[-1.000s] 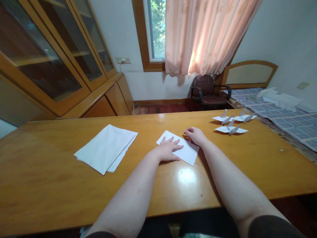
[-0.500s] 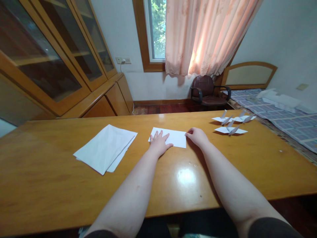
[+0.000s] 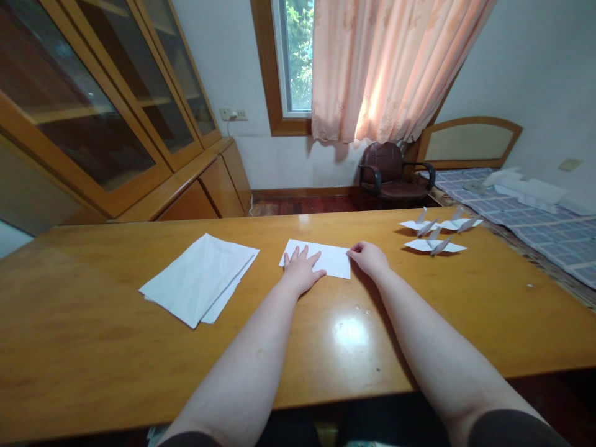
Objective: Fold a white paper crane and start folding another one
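A white sheet of paper, folded into a rectangle, lies flat on the wooden table in front of me. My left hand rests on its left half with the fingers spread. At the paper's upper right corner, my right hand pinches the edge between thumb and forefinger. Left of the folded paper is a stack of white paper sheets. Three folded paper cranes stand at the back right, the nearest paper crane in front of the other two.
A glass-fronted cabinet stands beyond the table on the left. Past the far edge are a brown armchair and a curtained window. A bed with a checked cover lies to the right.
My right fingertips have shifted very slightly left along the paper's upper right corner. The left hand stays spread on the paper; the whole view has moved a little.
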`<state>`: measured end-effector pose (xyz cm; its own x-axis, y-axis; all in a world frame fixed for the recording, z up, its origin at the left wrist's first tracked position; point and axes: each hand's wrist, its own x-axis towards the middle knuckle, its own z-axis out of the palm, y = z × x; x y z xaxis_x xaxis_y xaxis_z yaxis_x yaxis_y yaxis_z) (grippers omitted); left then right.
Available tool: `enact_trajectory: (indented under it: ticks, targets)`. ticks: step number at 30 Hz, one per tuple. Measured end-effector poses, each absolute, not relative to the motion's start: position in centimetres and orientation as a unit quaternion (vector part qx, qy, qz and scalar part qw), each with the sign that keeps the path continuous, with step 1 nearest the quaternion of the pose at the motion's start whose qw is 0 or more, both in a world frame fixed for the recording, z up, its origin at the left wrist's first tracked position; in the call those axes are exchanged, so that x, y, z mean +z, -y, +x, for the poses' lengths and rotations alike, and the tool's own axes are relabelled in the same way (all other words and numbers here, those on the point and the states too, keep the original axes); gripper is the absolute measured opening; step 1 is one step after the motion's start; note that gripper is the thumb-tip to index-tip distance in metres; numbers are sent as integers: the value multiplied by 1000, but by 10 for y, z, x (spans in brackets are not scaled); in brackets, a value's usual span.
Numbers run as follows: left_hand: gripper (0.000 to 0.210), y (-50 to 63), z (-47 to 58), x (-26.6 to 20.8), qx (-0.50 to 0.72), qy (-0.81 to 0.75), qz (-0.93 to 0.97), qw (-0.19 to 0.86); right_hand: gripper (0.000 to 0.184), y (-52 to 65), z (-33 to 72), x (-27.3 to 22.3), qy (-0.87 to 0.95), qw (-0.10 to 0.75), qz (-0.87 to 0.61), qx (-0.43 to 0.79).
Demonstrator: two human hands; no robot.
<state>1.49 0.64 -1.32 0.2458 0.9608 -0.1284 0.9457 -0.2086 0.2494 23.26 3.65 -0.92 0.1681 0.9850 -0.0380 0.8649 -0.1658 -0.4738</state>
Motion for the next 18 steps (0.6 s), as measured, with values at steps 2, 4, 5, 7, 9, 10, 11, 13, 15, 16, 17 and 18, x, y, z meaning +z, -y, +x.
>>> enact_trajectory:
  ticks: [2, 4, 5, 7, 9, 10, 11, 13, 15, 16, 17, 18]
  targets:
    - [67, -4, 15, -10, 22, -597, 789, 143, 25, -37, 232, -10, 614, 176, -749, 178]
    - [70, -2, 15, -8, 18, -577, 802, 149, 25, -37, 231, -11, 606, 178, -753, 185]
    - [71, -2, 15, -7, 17, -571, 807, 151, 24, -37, 231, -11, 603, 178, -755, 188]
    - [73, -1, 14, -7, 17, -562, 813, 152, 21, -37, 231, -12, 599, 179, -757, 190]
    - [74, 0, 14, -7, 18, -558, 816, 149, 17, -36, 231, -11, 598, 179, -756, 196]
    - [74, 0, 14, -7, 18, -557, 817, 149, 17, -36, 231, -11, 598, 181, -755, 197]
    - [73, 0, 14, -6, 17, -556, 817, 148, 17, -35, 230, -10, 598, 185, -755, 196]
    - [72, 1, 14, -5, 15, -556, 818, 148, 20, -35, 229, -9, 600, 192, -755, 184]
    - [72, 1, 15, -4, 12, -555, 819, 149, 24, -35, 228, -8, 606, 185, -754, 171]
    - [72, 1, 15, -4, 12, -555, 818, 149, 26, -34, 228, -7, 611, 175, -754, 167]
    - [72, 1, 15, -4, 12, -555, 818, 149, 28, -34, 227, -8, 616, 165, -753, 164]
    - [72, 1, 15, -5, 13, -555, 818, 149, 28, -34, 227, -8, 619, 157, -752, 161]
